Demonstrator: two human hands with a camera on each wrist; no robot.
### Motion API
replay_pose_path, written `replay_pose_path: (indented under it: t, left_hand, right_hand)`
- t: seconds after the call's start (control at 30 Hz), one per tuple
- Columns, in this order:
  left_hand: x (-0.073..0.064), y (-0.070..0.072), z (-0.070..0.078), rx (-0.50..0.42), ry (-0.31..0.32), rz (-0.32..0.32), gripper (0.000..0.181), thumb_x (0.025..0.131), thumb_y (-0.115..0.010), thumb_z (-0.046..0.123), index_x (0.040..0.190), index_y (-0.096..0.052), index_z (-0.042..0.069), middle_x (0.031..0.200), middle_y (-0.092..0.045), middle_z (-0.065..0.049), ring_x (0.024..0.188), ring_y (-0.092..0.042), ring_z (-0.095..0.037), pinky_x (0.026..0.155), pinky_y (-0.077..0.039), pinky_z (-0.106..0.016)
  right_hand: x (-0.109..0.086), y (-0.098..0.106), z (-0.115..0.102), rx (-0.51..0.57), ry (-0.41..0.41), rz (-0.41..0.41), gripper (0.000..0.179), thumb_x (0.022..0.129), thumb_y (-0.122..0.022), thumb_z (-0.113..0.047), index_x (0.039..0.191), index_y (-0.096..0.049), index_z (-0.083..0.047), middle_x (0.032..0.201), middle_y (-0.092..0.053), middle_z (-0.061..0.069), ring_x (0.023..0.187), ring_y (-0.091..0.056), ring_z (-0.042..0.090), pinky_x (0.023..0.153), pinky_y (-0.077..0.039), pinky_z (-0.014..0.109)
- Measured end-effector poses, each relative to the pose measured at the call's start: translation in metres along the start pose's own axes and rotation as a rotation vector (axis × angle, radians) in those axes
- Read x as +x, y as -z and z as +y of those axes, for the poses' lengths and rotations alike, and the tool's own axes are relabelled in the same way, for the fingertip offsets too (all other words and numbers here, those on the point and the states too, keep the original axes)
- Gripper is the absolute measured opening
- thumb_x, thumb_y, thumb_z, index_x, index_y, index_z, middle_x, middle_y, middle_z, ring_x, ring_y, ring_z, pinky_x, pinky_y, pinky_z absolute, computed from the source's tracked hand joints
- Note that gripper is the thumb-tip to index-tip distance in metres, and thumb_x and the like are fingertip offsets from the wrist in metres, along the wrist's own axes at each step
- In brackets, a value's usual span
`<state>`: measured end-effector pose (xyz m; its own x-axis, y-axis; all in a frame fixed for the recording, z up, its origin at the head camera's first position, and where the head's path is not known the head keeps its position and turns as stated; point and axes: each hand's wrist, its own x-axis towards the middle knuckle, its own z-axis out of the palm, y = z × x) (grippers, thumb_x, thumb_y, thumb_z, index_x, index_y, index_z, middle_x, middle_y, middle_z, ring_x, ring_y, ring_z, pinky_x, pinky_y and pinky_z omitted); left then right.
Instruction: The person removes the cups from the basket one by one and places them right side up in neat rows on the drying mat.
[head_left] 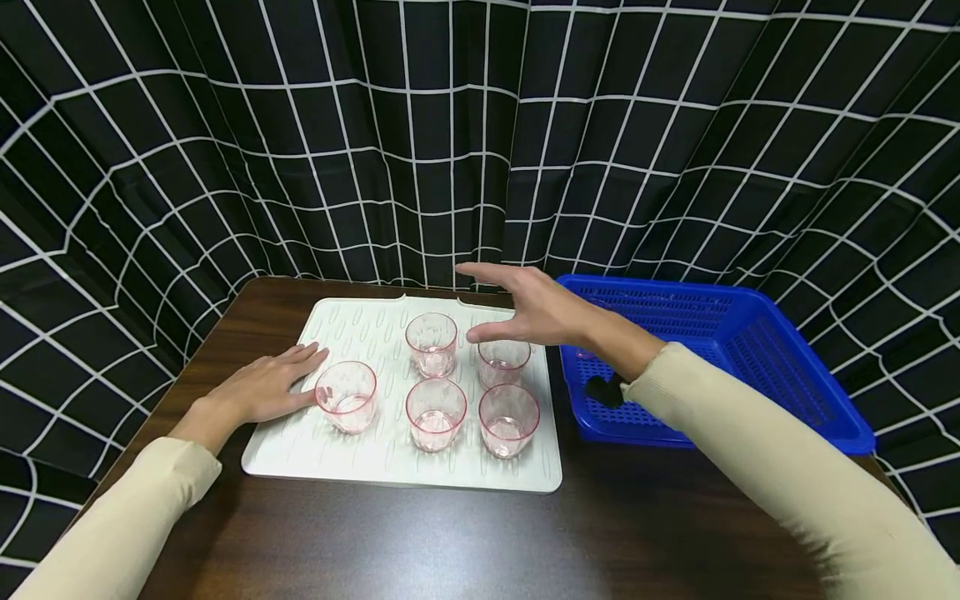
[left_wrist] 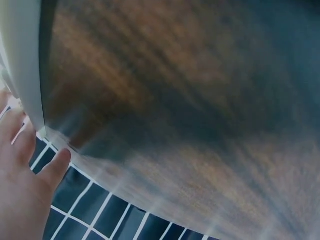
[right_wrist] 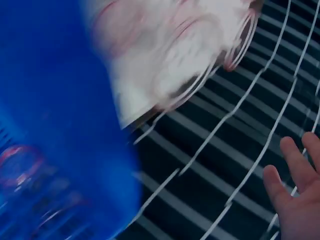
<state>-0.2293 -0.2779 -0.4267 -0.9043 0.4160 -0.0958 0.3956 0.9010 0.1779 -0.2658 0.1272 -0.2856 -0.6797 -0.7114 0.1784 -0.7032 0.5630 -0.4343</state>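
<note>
Several clear glasses with pink rims stand upright on a white ridged tray [head_left: 292, 450]. My left hand [head_left: 266, 385] rests on the tray's left edge, fingers extended, its thumb tip seen through the leftmost glass [head_left: 348, 400]. Raised over the back right of the tray is my right hand [head_left: 536, 304], thumb and fingers spread apart with nothing between them. It overlaps the back right glass [head_left: 504, 367] in the head view. Closest to that one are the back middle glass [head_left: 432, 346] and the front right glass [head_left: 509, 423]; the front middle glass [head_left: 435, 417] stands left of the latter.
A blue plastic basket [head_left: 780, 367] sits right of the tray, partly covered by my right forearm. Inside it, a pink-rimmed glass [right_wrist: 20, 167] shows in the right wrist view. A black grid-patterned curtain [head_left: 420, 167] hangs behind the dark wooden table [head_left: 390, 542].
</note>
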Motion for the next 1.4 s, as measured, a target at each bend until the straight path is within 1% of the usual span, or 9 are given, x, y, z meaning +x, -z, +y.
replay_pose_path:
  t: [0.07, 0.27, 0.33, 0.47, 0.57, 0.8, 1.0, 1.27, 1.4]
  left_hand:
    - [0.000, 0.000, 0.000, 0.001, -0.002, -0.002, 0.076, 0.098, -0.049, 0.057, 0.154, -0.037, 0.007, 0.157, -0.032, -0.023, 0.142, -0.032, -0.046, 0.105, -0.033, -0.068]
    - [-0.001, -0.002, 0.000, -0.003, 0.005, -0.005, 0.076, 0.098, -0.049, 0.057, 0.154, -0.037, 0.008, 0.157, -0.032, -0.023, 0.142, -0.032, -0.047, 0.104, -0.033, -0.069]
    - [-0.001, -0.003, -0.001, -0.004, 0.008, -0.004, 0.076, 0.098, -0.049, 0.058, 0.154, -0.036, 0.008, 0.158, -0.031, -0.023, 0.143, -0.031, -0.046, 0.105, -0.032, -0.069]
    - [0.001, -0.005, -0.001, 0.002, 0.004, -0.001, 0.075, 0.098, -0.049, 0.057, 0.154, -0.036, 0.008, 0.158, -0.032, -0.023, 0.142, -0.031, -0.046, 0.105, -0.032, -0.069]
    - [0.001, -0.006, 0.000, 0.003, 0.004, -0.001, 0.075, 0.098, -0.050, 0.057, 0.154, -0.037, 0.008, 0.158, -0.032, -0.022, 0.142, -0.032, -0.046, 0.105, -0.031, -0.069]
    - [0.002, -0.005, 0.002, 0.017, 0.003, 0.003, 0.075, 0.098, -0.050, 0.056, 0.154, -0.037, 0.008, 0.157, -0.033, -0.023, 0.142, -0.032, -0.046, 0.105, -0.031, -0.068]
    - [0.001, -0.003, 0.003, 0.018, 0.003, 0.004, 0.074, 0.098, -0.052, 0.055, 0.153, -0.038, 0.007, 0.157, -0.033, -0.024, 0.142, -0.032, -0.046, 0.105, -0.032, -0.068]
    - [0.000, -0.001, 0.004, 0.014, 0.000, 0.011, 0.074, 0.098, -0.052, 0.055, 0.153, -0.039, 0.007, 0.156, -0.034, -0.024, 0.142, -0.033, -0.046, 0.105, -0.032, -0.068]
    - [0.001, -0.001, 0.004, 0.010, 0.002, 0.009, 0.074, 0.098, -0.052, 0.055, 0.153, -0.038, 0.007, 0.156, -0.034, -0.024, 0.142, -0.032, -0.047, 0.105, -0.032, -0.069]
  right_hand:
    - [-0.009, 0.007, 0.012, -0.005, -0.056, 0.028, 0.085, 0.081, -0.082, -0.045, 0.152, -0.043, -0.019, 0.150, -0.048, 0.006, 0.139, -0.044, 0.024, 0.110, -0.039, 0.048]
    - [-0.034, 0.024, 0.049, -0.023, -0.165, 0.074, 0.082, 0.081, -0.082, -0.043, 0.149, -0.047, -0.015, 0.153, -0.045, 0.010, 0.142, -0.039, 0.033, 0.111, -0.035, 0.058]
    - [-0.043, 0.028, 0.061, -0.020, -0.225, 0.083, 0.082, 0.082, -0.082, -0.042, 0.150, -0.045, -0.016, 0.154, -0.043, 0.011, 0.142, -0.038, 0.037, 0.110, -0.033, 0.061]
    - [-0.060, 0.033, 0.085, -0.015, -0.349, 0.073, 0.081, 0.085, -0.080, -0.041, 0.152, -0.042, -0.016, 0.155, -0.041, 0.016, 0.140, -0.038, 0.043, 0.108, -0.032, 0.066]
    - [-0.071, 0.035, 0.099, -0.014, -0.407, 0.039, 0.081, 0.085, -0.079, -0.039, 0.152, -0.041, -0.013, 0.154, -0.041, 0.020, 0.139, -0.039, 0.045, 0.107, -0.032, 0.066]
    - [-0.086, 0.036, 0.120, -0.014, -0.474, -0.066, 0.086, 0.083, -0.082, -0.039, 0.151, -0.040, -0.006, 0.150, -0.041, 0.028, 0.137, -0.038, 0.048, 0.107, -0.033, 0.066]
    - [-0.092, 0.035, 0.130, -0.058, -0.504, -0.133, 0.086, 0.084, -0.081, -0.040, 0.150, -0.041, -0.003, 0.150, -0.041, 0.029, 0.136, -0.039, 0.050, 0.108, -0.031, 0.065]
    - [-0.095, 0.028, 0.142, -0.037, -0.543, -0.134, 0.085, 0.086, -0.079, -0.037, 0.149, -0.039, 0.003, 0.151, -0.037, 0.032, 0.138, -0.035, 0.051, 0.110, -0.029, 0.065]
    - [-0.096, 0.024, 0.147, -0.018, -0.552, -0.111, 0.086, 0.086, -0.078, -0.037, 0.149, -0.038, 0.004, 0.148, -0.040, 0.033, 0.135, -0.040, 0.050, 0.108, -0.033, 0.063]
